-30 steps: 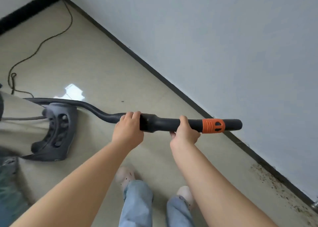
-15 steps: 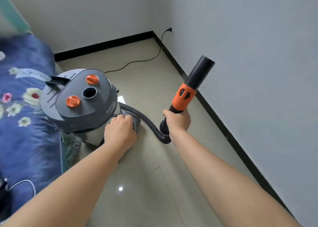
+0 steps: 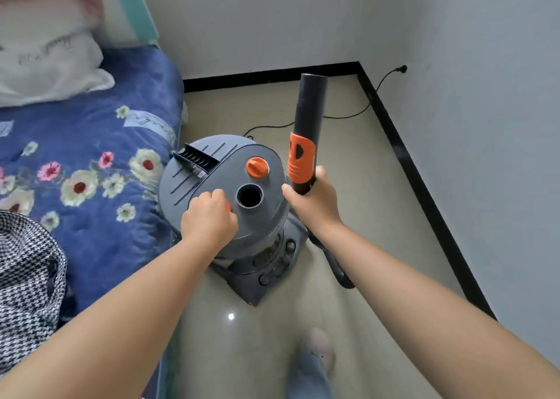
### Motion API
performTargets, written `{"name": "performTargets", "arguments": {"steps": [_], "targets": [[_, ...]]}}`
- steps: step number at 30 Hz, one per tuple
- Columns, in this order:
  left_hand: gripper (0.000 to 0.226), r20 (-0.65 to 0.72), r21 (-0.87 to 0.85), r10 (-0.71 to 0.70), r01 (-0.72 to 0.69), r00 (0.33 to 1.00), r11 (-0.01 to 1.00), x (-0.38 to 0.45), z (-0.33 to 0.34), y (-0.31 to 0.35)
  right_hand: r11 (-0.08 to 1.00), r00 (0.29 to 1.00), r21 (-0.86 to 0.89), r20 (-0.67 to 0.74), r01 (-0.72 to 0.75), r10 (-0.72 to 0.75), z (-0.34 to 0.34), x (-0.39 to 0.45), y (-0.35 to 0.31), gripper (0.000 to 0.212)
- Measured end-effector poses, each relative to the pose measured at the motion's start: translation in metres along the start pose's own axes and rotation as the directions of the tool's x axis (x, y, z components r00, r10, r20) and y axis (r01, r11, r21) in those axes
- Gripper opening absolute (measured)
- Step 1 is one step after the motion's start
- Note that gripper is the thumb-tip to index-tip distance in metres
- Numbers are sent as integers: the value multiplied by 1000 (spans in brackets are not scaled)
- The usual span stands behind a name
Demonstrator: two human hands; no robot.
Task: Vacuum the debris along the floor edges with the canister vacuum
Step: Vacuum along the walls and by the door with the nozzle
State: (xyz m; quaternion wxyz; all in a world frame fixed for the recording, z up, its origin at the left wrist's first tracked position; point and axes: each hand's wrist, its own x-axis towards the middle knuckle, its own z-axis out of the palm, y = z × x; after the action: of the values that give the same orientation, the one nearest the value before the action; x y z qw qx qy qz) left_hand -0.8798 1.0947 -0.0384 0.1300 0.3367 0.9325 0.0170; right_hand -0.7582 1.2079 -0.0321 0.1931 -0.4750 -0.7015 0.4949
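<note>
My left hand sits on top of the grey canister vacuum, its fingers curled down over an orange knob of which only a sliver shows at the knuckles; I cannot tell how tightly they pinch it. Just beside that hand is the open round port in the lid, and beyond it a 2nd orange knob stands uncovered. A black ribbed handle lies across the far side of the lid.

My right hand grips the black wand just below its orange collar, fingers wrapped round the tube, thumb on the side nearest the canister. The wand stands nearly upright, open end up, right beside the canister. The black hose curves down behind my right forearm to the floor.

The canister stands on the beige floor between the bed and the wall, its base close against the bed's blue flowered quilt. A black cord runs over the floor to a plug in the right wall, above the black baseboard. A white pillow lies at the head of the bed, a houndstooth cloth at its near edge. My shoe shows at the bottom.
</note>
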Motion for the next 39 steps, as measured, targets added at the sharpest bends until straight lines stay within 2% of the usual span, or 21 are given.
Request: {"name": "performTargets", "arguments": {"steps": [5, 8, 10, 12, 14, 17, 21, 25, 28, 32, 34, 36, 38, 39], "targets": [[34, 44, 20, -142, 141, 989, 990, 52, 13, -26, 989, 984, -148, 168, -26, 51, 21, 51, 12, 27], [34, 72, 50, -59, 56, 996, 997, 75, 24, -25, 969, 968, -246, 232, -38, 97, 35, 80, 17, 23], [36, 73, -1, 14, -14, 997, 1000, 90, 37, -21, 965, 967, -256, 224, -61, 121, 43, 100, 20, 17], [37, 149, 4, 111, -113, 982, 994, 94, 46, -18, 961, 971, -258, 186, -99, 150, 44, 111, 27, 16], [38, 151, 65, 361, -374, 920, 925, 96, 53, -25, 955, 972, -270, 163, -123, 171, 42, 116, 32, 23], [47, 210, 106, 563, -591, 799, 800, 92, 56, -52, 936, 958, -315, 182, -156, 220, 49, 110, 34, 28], [53, 391, 105, 638, -721, 663, 685, 106, 48, -61, 933, 952, -296, 163, -204, 259, 69, 100, 32, 30], [56, 442, 133, 668, -780, 599, 611, 111, 42, -57, 932, 950, -271, 126, -242, 284, 87, 100, 25, 31], [62, 396, 159, 686, -782, 610, 603, 114, 42, -58, 938, 952, -229, 100, -261, 289, 97, 102, 19, 29], [70, 252, 184, 711, -753, 657, 631, 113, 41, -56, 939, 953, -193, 47, -285, 299, 100, 103, 12, 27], [67, 247, 208, 657, -701, 712, 682, 120, 41, -60, 939, 952, -180, 31, -294, 305, 97, 104, 11, 27], [61, 111, 142, 618, -628, 778, 765, 131, 37, -70, 930, 955, -239, 27, -281, 295, 94, 107, 10, 25], [61, -65, 35, 461, -460, 885, 887, 144, 35, -79, 920, 966, -318, 40, -230, 255, 95, 114, 6, 19], [64, -84, -56, 367, -372, 926, 926, 154, 33, -80, 916, 975, -357, 49, -184, 215, 97, 120, 2, 20]]}}
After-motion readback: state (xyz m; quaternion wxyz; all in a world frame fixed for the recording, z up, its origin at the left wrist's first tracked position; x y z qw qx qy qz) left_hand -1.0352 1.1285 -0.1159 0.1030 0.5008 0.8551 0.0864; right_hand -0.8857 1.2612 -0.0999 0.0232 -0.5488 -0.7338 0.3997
